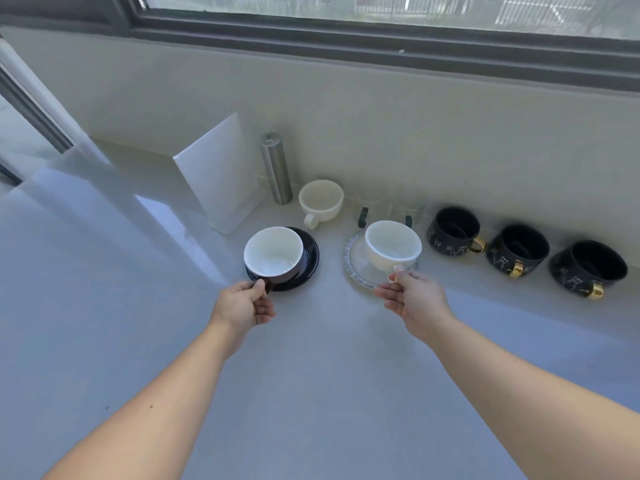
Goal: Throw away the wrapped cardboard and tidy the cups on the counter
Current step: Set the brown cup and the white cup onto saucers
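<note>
My left hand (246,304) pinches the handle of a dark cup with a white inside (273,255), which stands on a dark saucer (311,251). My right hand (412,299) grips the handle of a white cup (393,244) over a clear glass saucer (355,261). A cream cup (320,200) sits behind them near the wall. Three black cups with gold handles (453,230), (517,248), (588,264) line up at the right. No wrapped cardboard is in view.
A white folded board (221,174) leans against the wall at the back, beside a steel cylinder (276,168). A clear glass item with dark clips (391,207) stands behind the white cup. The pale counter (311,375) stretches toward me. A window runs above.
</note>
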